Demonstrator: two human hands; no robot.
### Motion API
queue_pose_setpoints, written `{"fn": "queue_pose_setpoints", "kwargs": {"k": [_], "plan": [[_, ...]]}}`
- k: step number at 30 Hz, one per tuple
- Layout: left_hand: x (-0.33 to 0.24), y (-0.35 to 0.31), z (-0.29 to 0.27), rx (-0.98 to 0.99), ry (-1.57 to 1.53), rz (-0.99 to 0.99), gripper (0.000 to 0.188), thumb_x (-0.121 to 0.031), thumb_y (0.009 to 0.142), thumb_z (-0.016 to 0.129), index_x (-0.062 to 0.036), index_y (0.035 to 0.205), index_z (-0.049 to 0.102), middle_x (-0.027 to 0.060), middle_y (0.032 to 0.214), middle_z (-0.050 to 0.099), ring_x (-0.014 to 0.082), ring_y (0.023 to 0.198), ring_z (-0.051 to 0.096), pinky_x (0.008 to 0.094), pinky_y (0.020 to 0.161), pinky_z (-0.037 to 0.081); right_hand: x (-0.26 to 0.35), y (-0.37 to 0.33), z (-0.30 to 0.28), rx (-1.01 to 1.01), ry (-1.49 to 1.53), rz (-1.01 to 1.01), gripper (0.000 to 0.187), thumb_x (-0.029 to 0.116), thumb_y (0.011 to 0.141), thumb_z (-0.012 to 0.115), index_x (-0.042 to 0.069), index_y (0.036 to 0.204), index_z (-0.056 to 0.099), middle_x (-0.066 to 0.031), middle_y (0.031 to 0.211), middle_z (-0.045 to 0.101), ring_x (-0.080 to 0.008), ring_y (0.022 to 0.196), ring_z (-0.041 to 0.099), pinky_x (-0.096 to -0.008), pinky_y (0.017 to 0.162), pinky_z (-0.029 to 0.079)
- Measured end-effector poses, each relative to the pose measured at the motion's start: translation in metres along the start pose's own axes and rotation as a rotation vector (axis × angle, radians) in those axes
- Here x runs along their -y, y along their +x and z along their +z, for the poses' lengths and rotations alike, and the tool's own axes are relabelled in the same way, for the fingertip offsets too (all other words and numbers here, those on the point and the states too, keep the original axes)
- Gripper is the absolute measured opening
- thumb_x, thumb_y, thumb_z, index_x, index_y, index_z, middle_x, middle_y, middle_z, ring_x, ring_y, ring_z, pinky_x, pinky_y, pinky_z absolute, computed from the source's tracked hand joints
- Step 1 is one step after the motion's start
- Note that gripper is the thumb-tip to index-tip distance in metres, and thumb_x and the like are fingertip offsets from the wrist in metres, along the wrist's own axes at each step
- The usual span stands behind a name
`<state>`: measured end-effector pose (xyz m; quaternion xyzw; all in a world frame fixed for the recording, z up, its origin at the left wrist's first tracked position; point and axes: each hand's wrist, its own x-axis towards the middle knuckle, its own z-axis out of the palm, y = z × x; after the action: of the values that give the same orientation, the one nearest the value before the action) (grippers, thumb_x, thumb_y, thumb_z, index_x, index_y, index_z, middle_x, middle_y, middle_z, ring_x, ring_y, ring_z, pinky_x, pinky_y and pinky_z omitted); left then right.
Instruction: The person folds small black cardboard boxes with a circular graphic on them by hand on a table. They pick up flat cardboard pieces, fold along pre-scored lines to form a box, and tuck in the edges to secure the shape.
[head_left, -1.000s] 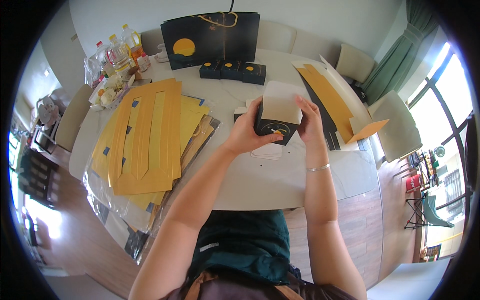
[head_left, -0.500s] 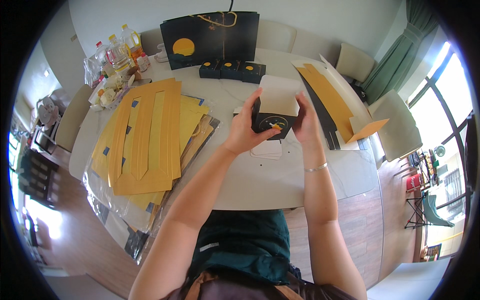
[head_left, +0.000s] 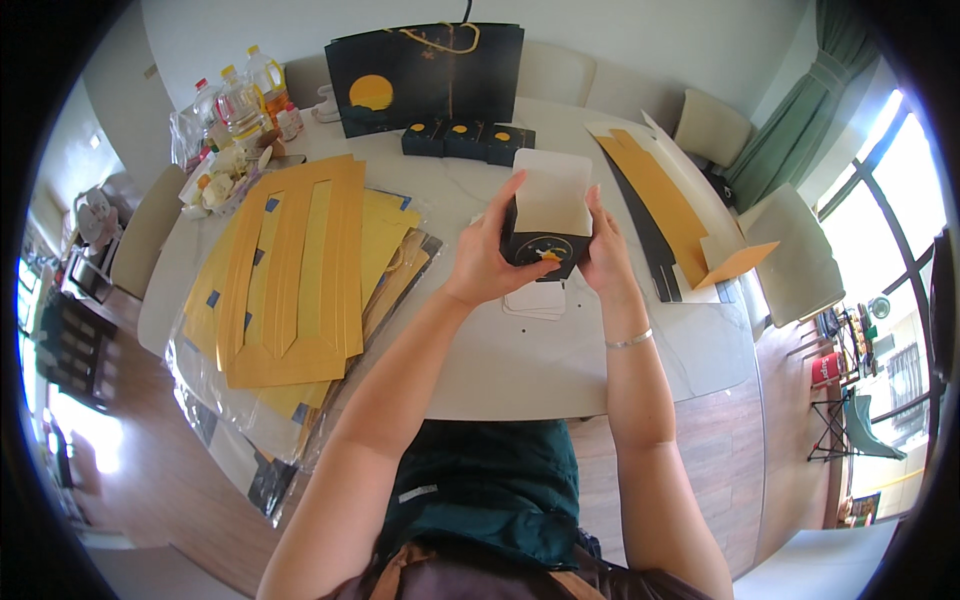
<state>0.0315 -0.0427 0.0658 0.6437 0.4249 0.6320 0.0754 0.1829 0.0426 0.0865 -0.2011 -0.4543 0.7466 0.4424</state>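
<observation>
Between my two hands is a small black cardboard box [head_left: 528, 246] with a printed round design on the side toward me. Its white-lined flap [head_left: 553, 190] stands up at the far side. My left hand [head_left: 490, 255] grips the left side, thumb across the printed face and fingers up along the edge. On the right side, my right hand [head_left: 607, 250] presses in with its fingers and palm. A few white card pieces [head_left: 533, 302] lie on the table just below the box, partly covered by it.
Gold cardboard sheets [head_left: 345, 300] are piled at the left on plastic wrapping. Several small black boxes [head_left: 465, 139] stand before a large black gift bag [head_left: 420, 75] at the back. Folded gold-and-black cardboard [head_left: 655, 200] lies at the right. Bottles [head_left: 240, 105] crowd the far left of the table [head_left: 480, 385].
My right hand has moved inward against the box's right side. The white flap looks straighter and more upright. My left hand keeps its grip.
</observation>
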Motion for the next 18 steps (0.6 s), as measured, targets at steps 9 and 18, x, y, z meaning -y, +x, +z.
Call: {"fn": "queue_pose_setpoints", "kwargs": {"k": [9, 18], "plan": [[-0.002, -0.003, 0.001, 0.019, 0.104, 0.022, 0.104, -0.019, 0.059, 0.089, -0.0123, 0.147, 0.033, 0.0142, 0.119, 0.064, 0.0349, 0.101, 0.065, 0.0367, 0.086, 0.054, 0.006, -0.002, -0.003, 0.060, -0.102, -0.003, 0.035, 0.029, 0.094, 0.065, -0.002, 0.108, 0.066, -0.0061, 0.099, 0.068, -0.0120, 0.086, 0.066, -0.0235, 0.072, 0.052], [0.006, -0.003, 0.003, -0.042, 0.056, 0.015, 0.104, -0.017, 0.059, 0.089, -0.0134, 0.147, 0.033, 0.0169, 0.113, 0.065, 0.0347, 0.099, 0.066, 0.0381, 0.085, 0.054, 0.008, 0.000, -0.007, 0.181, 0.004, 0.020, 0.032, 0.020, 0.095, 0.060, -0.003, 0.118, 0.062, -0.0086, 0.106, 0.068, -0.0138, 0.093, 0.065, -0.0255, 0.078, 0.052]]}}
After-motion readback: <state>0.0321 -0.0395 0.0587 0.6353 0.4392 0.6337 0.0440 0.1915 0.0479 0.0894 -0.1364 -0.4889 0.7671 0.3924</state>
